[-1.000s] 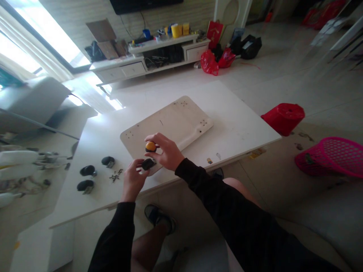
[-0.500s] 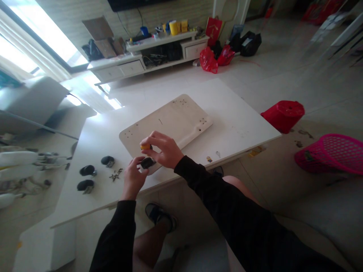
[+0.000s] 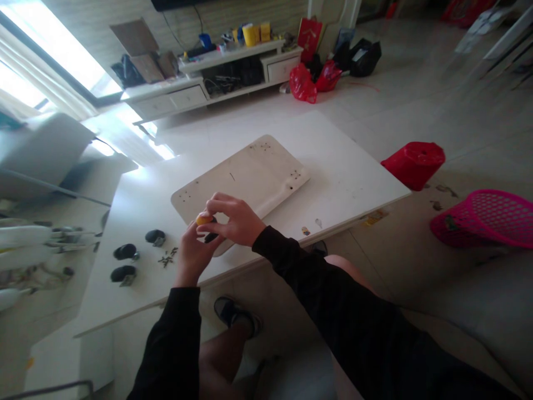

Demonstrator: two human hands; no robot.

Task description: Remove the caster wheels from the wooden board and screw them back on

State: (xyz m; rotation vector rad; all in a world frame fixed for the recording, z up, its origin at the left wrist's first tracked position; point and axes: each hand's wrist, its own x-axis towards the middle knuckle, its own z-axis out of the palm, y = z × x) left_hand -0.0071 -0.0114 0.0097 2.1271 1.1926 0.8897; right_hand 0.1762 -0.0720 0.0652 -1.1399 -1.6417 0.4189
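Note:
A flat cream board (image 3: 245, 175) with small holes at its corners lies tilted across a white table (image 3: 350, 183). At its near left corner my left hand (image 3: 195, 250) is closed on a black caster wheel (image 3: 210, 238), mostly hidden by fingers. My right hand (image 3: 233, 219) pinches a stubby screwdriver (image 3: 204, 220) with a yellow and black handle, right over the caster. The tool's tip is hidden. The left fingertips come close to the handle; whether they touch it is unclear. Left of my hands lie a small pile of screws (image 3: 167, 258) and three loose casters (image 3: 125, 251).
On the floor to the right are a red bucket (image 3: 416, 164) and a pink basket (image 3: 478, 219). A white TV cabinet (image 3: 166, 103) stands beyond the table, with red bags (image 3: 303, 83) beside it. My foot (image 3: 233, 314) is below the table's near edge.
My right hand has moved slightly left and down with the screwdriver, closer to my left hand. The caster is now more covered by fingers. The view has shifted a little.

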